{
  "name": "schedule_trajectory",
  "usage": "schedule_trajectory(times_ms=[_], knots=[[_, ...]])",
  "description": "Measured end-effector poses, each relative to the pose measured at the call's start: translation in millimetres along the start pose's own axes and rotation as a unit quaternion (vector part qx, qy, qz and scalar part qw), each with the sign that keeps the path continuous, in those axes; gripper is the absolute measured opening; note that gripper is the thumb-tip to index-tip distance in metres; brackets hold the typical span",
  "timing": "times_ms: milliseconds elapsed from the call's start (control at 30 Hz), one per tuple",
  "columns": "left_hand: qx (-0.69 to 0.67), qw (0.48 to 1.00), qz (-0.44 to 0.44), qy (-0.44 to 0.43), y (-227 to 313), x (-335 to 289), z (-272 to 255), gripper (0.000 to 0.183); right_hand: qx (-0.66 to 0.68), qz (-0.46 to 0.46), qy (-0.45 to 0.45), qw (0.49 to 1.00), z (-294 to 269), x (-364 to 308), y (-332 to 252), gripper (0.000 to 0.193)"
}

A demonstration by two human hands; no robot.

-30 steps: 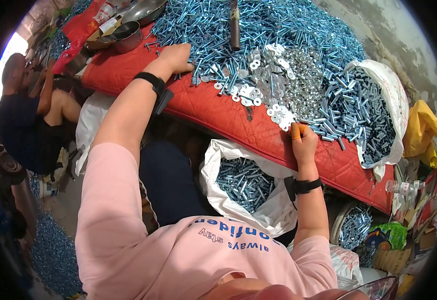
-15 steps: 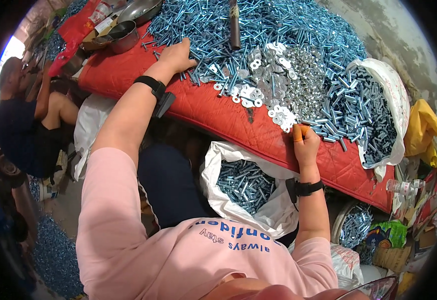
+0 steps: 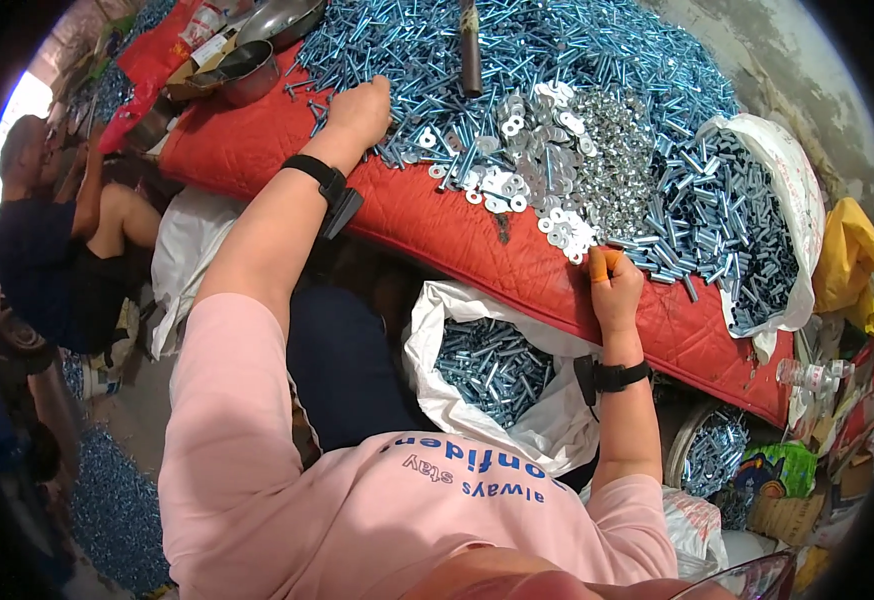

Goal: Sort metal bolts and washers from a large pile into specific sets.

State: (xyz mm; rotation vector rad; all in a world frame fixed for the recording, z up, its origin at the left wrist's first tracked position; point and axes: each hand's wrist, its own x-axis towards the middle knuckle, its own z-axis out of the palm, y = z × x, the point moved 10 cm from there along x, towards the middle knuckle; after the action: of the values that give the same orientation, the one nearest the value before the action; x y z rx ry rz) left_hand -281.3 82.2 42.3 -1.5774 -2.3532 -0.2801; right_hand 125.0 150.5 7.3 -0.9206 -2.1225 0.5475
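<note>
Bolts (image 3: 597,50) everywhere, heaped blue-silver across the far side of a red quilted mat (image 3: 437,235), with a patch of flat washers (image 3: 517,185) and a mound of small silver nuts (image 3: 617,160) at the near edge of the heap. Going by how it all lies, looks nowhere near done: way more loose on the mat than bagged. Left hand (image 3: 362,110) resting knuckles-up on the near left edge of the heap, fingers curled under; can't tell if anything's actually gripped in there. Right hand (image 3: 612,285) at the near edge of the mat, loosely curled, one digit in an orange cover touching the closest washers; can't tell if it's pinching one or just poking. Now the containers. White sack (image 3: 427,340) open just below the mat edge, between the two arms, maybe a third full of bolts. Second white sack (image 3: 792,190) slumped on the right end of the mat, mouth wide, stuffed with bolts and spilling a few. Round tub (image 3: 712,455) lower right, also bolts inside, partly hidden. Two metal bowls (image 3: 252,70) at the far left; contents not visible. Dark rod (image 3: 470,50) lying on top of the heap. Another person (image 3: 47,250) sitting off to the left, well apart.
</note>
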Motion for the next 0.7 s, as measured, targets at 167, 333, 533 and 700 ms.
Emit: schedule_trajectory(times_ms=[167,333,533,700], knots=[[0.048,0.998,0.015,0.035,8,-3,-5,0.015,-0.010,0.009,0.002,1.000,2,-1,5,0.020],[0.009,1.000,-0.003,0.024,4,-4,-6,0.020,0.000,0.005,0.000,1.000,1,-2,5,0.020],[0.013,1.000,-0.007,-0.009,0,2,8,0.037,-0.002,-0.010,0.005,1.000,-2,0,-2,0.020],[0.023,0.998,0.031,0.056,4,-3,-3,0.019,-0.007,-0.005,0.004,1.000,0,-2,4,0.021]])
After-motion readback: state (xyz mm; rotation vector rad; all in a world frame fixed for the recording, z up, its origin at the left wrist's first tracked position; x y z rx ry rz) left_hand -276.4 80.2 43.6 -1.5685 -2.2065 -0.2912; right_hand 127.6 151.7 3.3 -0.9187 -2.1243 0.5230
